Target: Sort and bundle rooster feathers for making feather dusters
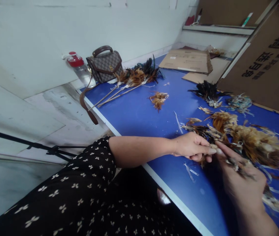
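Note:
My left hand rests on the blue table, its fingers pinched on a small bunch of brown feathers. My right hand is raised beside it, palm up and blurred, with feathers lying across its fingers. The fingertips of both hands meet at the same bunch. A large heap of brown and tan feathers lies just beyond the hands.
Finished feather dusters on thin sticks lie at the far left beside a brown handbag and a red-capped bottle. Dark feathers, a loose tuft, flattened cardboard and a big carton surround them.

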`<state>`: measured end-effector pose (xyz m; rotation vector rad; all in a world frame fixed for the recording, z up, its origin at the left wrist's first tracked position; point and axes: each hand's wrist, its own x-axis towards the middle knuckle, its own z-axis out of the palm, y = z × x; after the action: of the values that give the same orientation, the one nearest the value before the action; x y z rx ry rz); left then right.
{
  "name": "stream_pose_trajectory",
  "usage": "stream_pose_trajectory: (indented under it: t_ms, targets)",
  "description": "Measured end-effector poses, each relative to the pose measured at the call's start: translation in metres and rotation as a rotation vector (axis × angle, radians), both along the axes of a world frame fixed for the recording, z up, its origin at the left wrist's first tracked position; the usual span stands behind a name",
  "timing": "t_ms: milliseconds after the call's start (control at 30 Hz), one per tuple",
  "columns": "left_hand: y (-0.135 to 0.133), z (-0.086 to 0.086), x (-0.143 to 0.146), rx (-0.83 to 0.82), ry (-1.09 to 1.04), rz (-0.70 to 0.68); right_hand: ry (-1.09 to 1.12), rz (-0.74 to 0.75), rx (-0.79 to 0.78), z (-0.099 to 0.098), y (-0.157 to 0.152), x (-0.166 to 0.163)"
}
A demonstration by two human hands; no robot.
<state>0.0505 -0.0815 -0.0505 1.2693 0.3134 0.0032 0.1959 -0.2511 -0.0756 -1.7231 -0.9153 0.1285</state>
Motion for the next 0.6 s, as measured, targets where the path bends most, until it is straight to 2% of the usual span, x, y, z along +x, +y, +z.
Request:
stream_pose_trajectory:
  t_ms: [200, 467, 600]
  targets:
    - [0.002, -0.009, 0.004, 0.012, -0.078, 0.005, -0.116, 0.044, 0.024, -0.002, -0.002, 0.002]
    - [0.001, 0.001, 0.003, -0.061, -0.043, -0.019, -0.227, 0.130, 0.095, 0.003, -0.003, 0.005]
    - [-0.001, 0.002, 0.002, -0.074, -0.060, -0.026, -0.280, 0.214, 0.088, -0.001, -0.004, 0.012]
